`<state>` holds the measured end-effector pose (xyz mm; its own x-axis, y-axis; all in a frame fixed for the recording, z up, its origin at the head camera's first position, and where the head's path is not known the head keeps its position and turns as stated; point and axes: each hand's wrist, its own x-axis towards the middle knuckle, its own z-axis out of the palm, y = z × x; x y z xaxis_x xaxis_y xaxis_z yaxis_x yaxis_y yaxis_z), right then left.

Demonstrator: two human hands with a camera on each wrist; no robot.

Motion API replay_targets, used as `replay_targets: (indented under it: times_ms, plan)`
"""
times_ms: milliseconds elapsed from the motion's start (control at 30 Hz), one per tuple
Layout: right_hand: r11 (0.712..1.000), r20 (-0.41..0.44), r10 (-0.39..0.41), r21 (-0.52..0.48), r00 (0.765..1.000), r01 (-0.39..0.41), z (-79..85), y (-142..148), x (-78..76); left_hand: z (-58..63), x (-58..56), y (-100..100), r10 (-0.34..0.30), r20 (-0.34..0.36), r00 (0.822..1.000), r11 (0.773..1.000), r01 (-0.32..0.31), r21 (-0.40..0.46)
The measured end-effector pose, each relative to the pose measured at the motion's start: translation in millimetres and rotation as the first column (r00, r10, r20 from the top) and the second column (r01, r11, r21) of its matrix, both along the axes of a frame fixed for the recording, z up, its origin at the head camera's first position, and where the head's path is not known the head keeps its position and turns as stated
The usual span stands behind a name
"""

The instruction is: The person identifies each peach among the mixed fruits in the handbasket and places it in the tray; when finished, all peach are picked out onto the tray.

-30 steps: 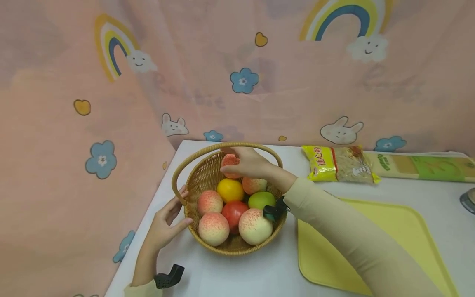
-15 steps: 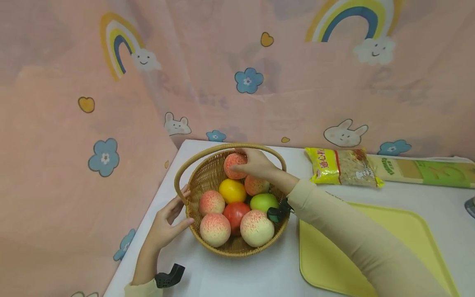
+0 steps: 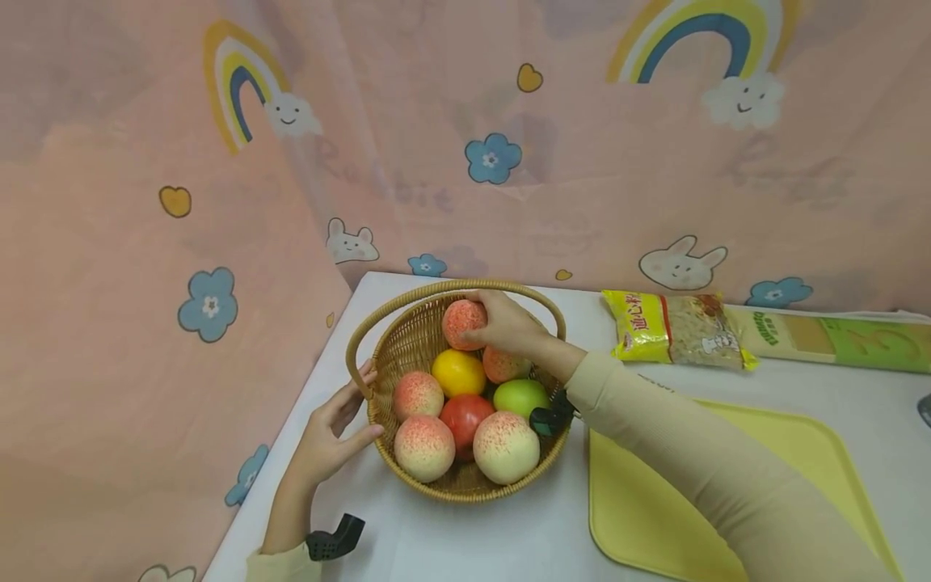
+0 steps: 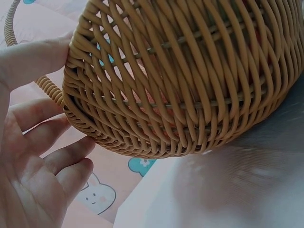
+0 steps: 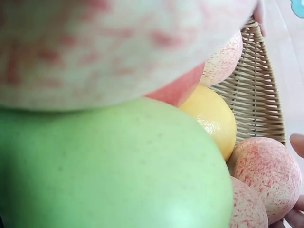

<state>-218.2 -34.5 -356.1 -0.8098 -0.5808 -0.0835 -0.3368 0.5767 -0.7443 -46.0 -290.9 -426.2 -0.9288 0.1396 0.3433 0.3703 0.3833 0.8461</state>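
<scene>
A wicker basket point(image 3: 465, 495) with an arched handle holds several fruits, possibly artificial. At its back, my right hand point(image 3: 509, 323) grips a speckled pink peach point(image 3: 461, 323), thumb on its near right side and fingers over its top. The right wrist view shows fingertips beside this peach point(image 5: 268, 173). Around it lie several other peaches point(image 3: 506, 447), a yellow fruit point(image 3: 458, 373), a red fruit point(image 3: 464, 416) and a green fruit point(image 3: 520, 397). With spread fingers and thumb, my left hand point(image 3: 323, 440) touches the basket's left side near the handle's foot.
Right of the basket lies a yellow tray point(image 3: 640, 501), partly under my right sleeve. Behind it are a yellow-ended food bag point(image 3: 676, 327) and a long green-and-tan packet point(image 3: 865, 341). A patterned pink cloth point(image 3: 436, 194) hangs behind the white table point(image 3: 436, 541).
My right hand has slid slightly right around the peach, baring more of its front. The whole head view has shifted a little; the left hand stays against the basket.
</scene>
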Motion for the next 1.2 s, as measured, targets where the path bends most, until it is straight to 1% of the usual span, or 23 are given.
replay_targets:
  times_ms: [300,567,700,867,1033,1200]
  plan:
    - [1.000,-0.009,-0.018,-0.008,1.000,0.018,-3.2,0.3,-2.8,1.4,0.1,0.5,-0.009,-0.004,1.000,1.000,0.009,-0.002]
    - [0.999,0.040,-0.040,-0.008,0.998,0.040,-3.4,-0.4,-1.6,2.0,2.5,0.9,-0.010,-0.001,1.000,1.000,0.010,0.002]
    - [1.000,0.023,-0.015,-0.003,1.000,0.015,-3.2,-0.3,-2.8,0.9,1.4,0.7,-0.012,0.005,1.000,1.000,0.012,0.005]
    - [0.999,-0.026,0.035,-0.018,0.999,-0.035,-3.8,-0.1,-3.8,1.2,0.7,1.0,-0.013,0.000,1.000,1.000,0.013,0.003]
    - [0.998,-0.046,0.044,-0.035,0.998,-0.046,-5.2,-1.7,-2.1,0.8,2.0,1.1,-0.013,-0.010,1.000,1.000,0.013,-0.002]
    - [0.996,-0.067,0.065,-0.053,0.996,-0.069,-1.2,-2.8,0.8,0.9,2.1,0.8,-0.013,-0.014,1.000,1.000,0.013,-0.004]
